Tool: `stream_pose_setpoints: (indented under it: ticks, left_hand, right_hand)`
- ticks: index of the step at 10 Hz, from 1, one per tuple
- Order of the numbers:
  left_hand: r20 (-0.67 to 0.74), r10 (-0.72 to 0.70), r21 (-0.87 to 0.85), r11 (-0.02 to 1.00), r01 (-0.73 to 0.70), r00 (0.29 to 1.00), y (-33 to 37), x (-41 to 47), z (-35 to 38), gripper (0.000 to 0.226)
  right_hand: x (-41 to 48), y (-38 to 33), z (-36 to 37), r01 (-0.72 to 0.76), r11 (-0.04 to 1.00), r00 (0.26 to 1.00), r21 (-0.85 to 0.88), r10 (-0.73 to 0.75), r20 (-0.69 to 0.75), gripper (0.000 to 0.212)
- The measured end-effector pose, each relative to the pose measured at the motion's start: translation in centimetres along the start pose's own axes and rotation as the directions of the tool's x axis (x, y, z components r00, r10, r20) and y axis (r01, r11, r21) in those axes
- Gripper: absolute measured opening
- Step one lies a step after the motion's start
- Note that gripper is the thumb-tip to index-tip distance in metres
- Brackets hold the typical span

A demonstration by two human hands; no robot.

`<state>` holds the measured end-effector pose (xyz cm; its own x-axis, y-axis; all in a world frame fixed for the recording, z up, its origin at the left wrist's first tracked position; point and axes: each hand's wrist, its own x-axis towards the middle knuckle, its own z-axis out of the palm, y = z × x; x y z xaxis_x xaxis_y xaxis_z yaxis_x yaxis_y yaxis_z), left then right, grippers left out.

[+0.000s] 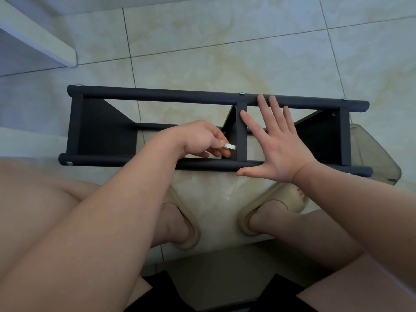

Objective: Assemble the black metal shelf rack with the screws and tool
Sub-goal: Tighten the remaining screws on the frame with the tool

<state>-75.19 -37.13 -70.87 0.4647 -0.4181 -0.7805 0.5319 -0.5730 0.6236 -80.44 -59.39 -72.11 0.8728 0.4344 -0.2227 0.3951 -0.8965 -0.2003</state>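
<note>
Beyond the beige slippers [279, 197], a small white tool [230, 146] is pinched by the left hand [200, 138] and the right hand [276, 152] is spread flat over the black metal shelf rack [157, 97], laid on pale tiled floor [225, 52] left open past its far rail.

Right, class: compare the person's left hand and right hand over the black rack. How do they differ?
The left hand is curled, pinching a small white piece; the right hand is open, spread wide, holding nothing. The left hand sits left of the middle divider, the right hand mostly right of it. Both are bare and over the black rack.
</note>
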Motion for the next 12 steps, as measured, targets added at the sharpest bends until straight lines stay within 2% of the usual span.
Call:
stream_pose_setpoints:
  ticks: [5,8,12]
  left_hand:
    - [-0.037,0.042,0.182,0.983,-0.035,0.998,-0.3,-0.2,0.3,0.019]
    - [-0.064,0.019,0.197,0.98,-0.006,0.998,-0.3,-0.1,0.5,0.02]
    - [-0.117,0.063,0.299,0.954,-0.026,0.991,-0.2,0.3,-1.2,0.013]
  right_hand:
    - [0.1,0.1,-0.1,-0.005,1.0,1.0,0.0,0.005,0.003,0.122]
    - [0.2,0.1,-0.2,-0.003,1.0,1.0,0.002,0.003,0.007,0.122]
    - [0.8,0.2,-0.4,-0.006,1.0,1.0,-0.01,0.006,0.02,0.122]
